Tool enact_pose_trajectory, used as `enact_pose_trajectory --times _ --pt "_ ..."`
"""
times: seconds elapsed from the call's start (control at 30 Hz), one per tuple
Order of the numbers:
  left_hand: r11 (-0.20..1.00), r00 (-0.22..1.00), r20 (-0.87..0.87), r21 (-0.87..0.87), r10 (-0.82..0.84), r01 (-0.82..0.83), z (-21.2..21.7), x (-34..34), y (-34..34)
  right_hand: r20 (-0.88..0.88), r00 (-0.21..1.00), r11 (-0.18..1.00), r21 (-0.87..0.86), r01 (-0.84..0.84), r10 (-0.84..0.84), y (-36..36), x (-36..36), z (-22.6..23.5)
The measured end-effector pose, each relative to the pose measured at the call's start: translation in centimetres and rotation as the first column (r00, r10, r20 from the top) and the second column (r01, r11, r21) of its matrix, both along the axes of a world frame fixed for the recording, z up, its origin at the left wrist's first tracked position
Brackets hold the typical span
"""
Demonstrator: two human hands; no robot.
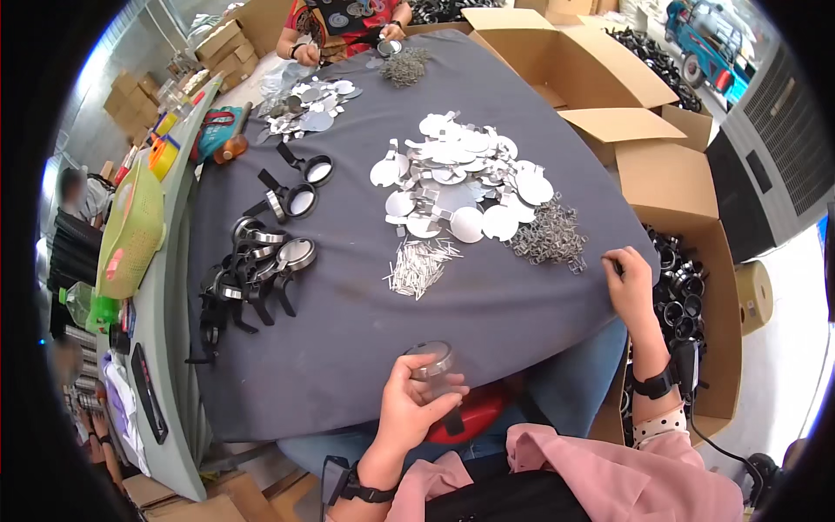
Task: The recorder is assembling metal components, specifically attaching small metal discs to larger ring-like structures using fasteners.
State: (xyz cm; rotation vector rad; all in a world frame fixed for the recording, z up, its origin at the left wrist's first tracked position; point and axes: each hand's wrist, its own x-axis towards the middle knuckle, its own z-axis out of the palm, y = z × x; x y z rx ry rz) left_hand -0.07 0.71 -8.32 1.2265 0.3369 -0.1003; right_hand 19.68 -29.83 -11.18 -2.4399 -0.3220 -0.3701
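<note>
My left hand (412,402) is closed round a round silver-rimmed piece (433,360) at the table's near edge; a dark tab hangs below its rim, slightly blurred. My right hand (632,280) is at the table's right edge, fingers curled round a small black part (617,267) mostly hidden by them. Between and beyond my hands lie a heap of thin metal pins (421,268), a pile of small bent metal clips (551,235) and a large pile of shiny metal discs (459,165) with tabs. To the left are several silver-rimmed black-tabbed pieces (261,261), jumbled together.
An open cardboard box (715,348) of black parts stands right of the table, and another box (544,65) stands beyond. Across the table another person's hands (391,33) work beside more discs (313,104) and clips (405,66). A side table with a green basket (132,228) adjoins the left.
</note>
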Motion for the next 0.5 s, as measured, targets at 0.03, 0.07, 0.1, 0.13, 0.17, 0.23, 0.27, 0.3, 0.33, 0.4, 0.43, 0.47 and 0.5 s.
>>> enact_pose_trajectory --times 0.03,0.07,0.1,0.13,0.17,0.23,0.27,0.3,0.33,0.4,0.43,0.47,0.5 --pt "1.0 1.0 -0.008 0.01 -0.003 0.004 -0.1 0.1 0.0 -0.012 1.0 0.999 0.029 -0.02 0.02 0.0 0.0 -0.3" --pt "1.0 1.0 -0.01 0.008 -0.01 0.01 -0.2 0.1 0.0 -0.014 1.0 1.0 0.027 -0.013 0.013 0.3 -0.2 -0.3" --pt "1.0 1.0 -0.016 0.014 -0.006 0.007 -0.1 0.1 0.0 -0.043 0.999 1.0 -0.003 -0.022 0.022 0.7 -0.4 -0.2" --pt "1.0 1.0 -0.022 0.02 -0.001 0.002 -0.1 0.1 0.0 -0.071 0.997 0.999 -0.032 -0.034 0.031 1.2 -0.4 0.0" --pt "1.0 1.0 -0.022 0.02 -0.005 0.006 -0.1 0.2 0.0 -0.072 0.997 1.0 -0.007 -0.023 0.023 1.5 -0.3 -0.3" --pt "1.0 1.0 -0.027 0.011 0.011 -0.011 0.0 0.3 0.0 -0.07 0.997 0.999 -0.004 -0.04 0.039 1.4 0.4 -1.1" --pt "1.0 1.0 -0.027 0.013 0.008 -0.008 0.0 0.4 0.0 -0.068 0.996 0.998 -0.001 -0.06 0.06 1.4 0.7 -1.2" --pt "1.0 0.999 -0.038 0.0 0.011 -0.011 0.0 0.5 -0.1 -0.041 0.998 0.996 0.075 -0.049 0.052 1.2 0.8 -0.7" --pt "1.0 0.999 -0.049 -0.009 0.021 -0.021 -0.1 0.4 0.0 -0.016 0.999 0.987 0.154 -0.047 0.05 1.4 0.9 0.0" --pt "1.0 0.999 -0.041 -0.005 0.029 -0.03 -0.1 0.2 0.2 0.057 0.998 0.962 0.271 -0.031 0.016 1.8 0.5 2.1" --pt "1.0 0.999 -0.028 -0.013 0.022 -0.023 0.0 0.2 0.0 0.064 0.997 0.978 0.2 -0.05 0.038 1.1 0.8 1.2" --pt "1.0 1.0 -0.015 -0.012 0.014 -0.014 -0.1 0.4 -0.1 0.075 0.996 0.989 0.128 -0.067 0.057 0.1 1.6 -0.3" --pt "1.0 1.0 -0.017 -0.01 0.013 -0.013 -0.1 0.3 -0.3 0.029 0.998 0.994 0.089 -0.057 0.055 -0.7 1.8 -1.4"
